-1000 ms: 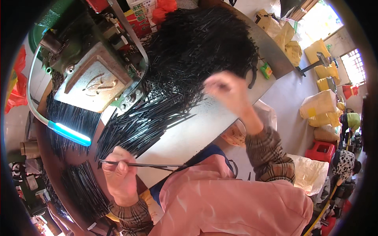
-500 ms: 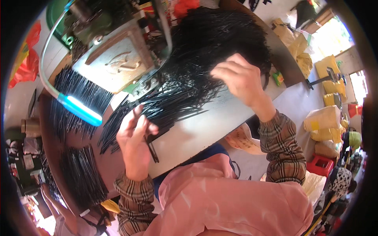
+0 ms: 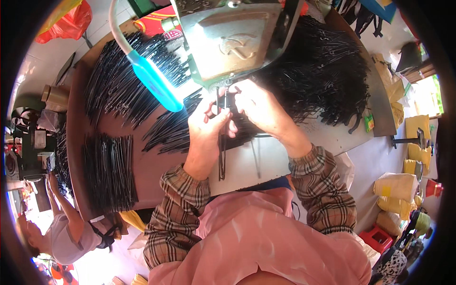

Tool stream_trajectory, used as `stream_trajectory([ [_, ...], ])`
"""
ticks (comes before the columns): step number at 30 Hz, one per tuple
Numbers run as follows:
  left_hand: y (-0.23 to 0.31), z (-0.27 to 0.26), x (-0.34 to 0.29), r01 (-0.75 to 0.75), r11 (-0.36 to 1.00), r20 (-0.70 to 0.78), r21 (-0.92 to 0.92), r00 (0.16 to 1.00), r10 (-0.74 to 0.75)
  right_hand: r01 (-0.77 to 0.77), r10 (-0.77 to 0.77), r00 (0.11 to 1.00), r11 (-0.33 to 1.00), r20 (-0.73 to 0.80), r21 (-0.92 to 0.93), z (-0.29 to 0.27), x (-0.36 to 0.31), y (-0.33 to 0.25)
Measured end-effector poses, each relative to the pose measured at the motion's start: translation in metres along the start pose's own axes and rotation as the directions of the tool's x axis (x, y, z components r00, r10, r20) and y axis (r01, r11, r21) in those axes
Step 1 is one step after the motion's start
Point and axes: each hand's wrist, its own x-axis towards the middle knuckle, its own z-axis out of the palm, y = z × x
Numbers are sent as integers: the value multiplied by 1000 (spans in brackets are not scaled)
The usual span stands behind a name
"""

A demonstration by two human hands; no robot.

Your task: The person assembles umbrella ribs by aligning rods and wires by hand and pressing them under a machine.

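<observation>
My left hand [image 3: 205,124] pinches a thin black rod [image 3: 222,161], whose long end hangs down below the fingers toward the table's near edge. Its upper end points at the underside of the machine head [image 3: 228,45]. Close beside it, my right hand [image 3: 260,108] has its fingers bent and pressed together right under the machine head. What lies in those fingertips is too small to make out. Behind and around both hands lie loose black rods [image 3: 166,126]. A bright blue lamp [image 3: 154,81] shines on the spot from the left.
A large heap of black rods [image 3: 327,66] covers the table's right side. More rods [image 3: 130,80] lie back left, and a neat bundle [image 3: 110,171] sits front left. The pale worktop [image 3: 247,164] is nearest me. Another person [image 3: 71,232] is at far left; yellow sacks [image 3: 396,185] stand right.
My two hands have come together under the machine head; before, they were apart, the right one over the heap. The view has shifted, and the rod now hangs upright from my left hand.
</observation>
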Motion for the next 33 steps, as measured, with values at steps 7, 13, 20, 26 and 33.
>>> stream_trajectory([
  [7, -2, -7, 3, 21, 1000, 9, -17, 1000, -21, -236, 234, 971, 917, 44, 323, 13, 1, -1],
  [13, -4, -7, 5, -3, 1000, 9, -16, 1000, 3, -212, 210, 976, 867, 55, 451, 13, -3, -7],
  [20, -4, -3, 4, 3, 1000, -22, 13, 1000, -3, -213, 208, 976, 871, 61, 444, 13, -3, -4],
  [26, -1, 4, 11, -45, 999, -35, 16, 998, 45, -180, 188, 982, 867, 30, 465, 10, 6, -2],
  [33, -8, 3, 21, -62, 998, -47, 25, 997, 63, -229, 252, 967, 808, 33, 543, 10, 13, 1],
])
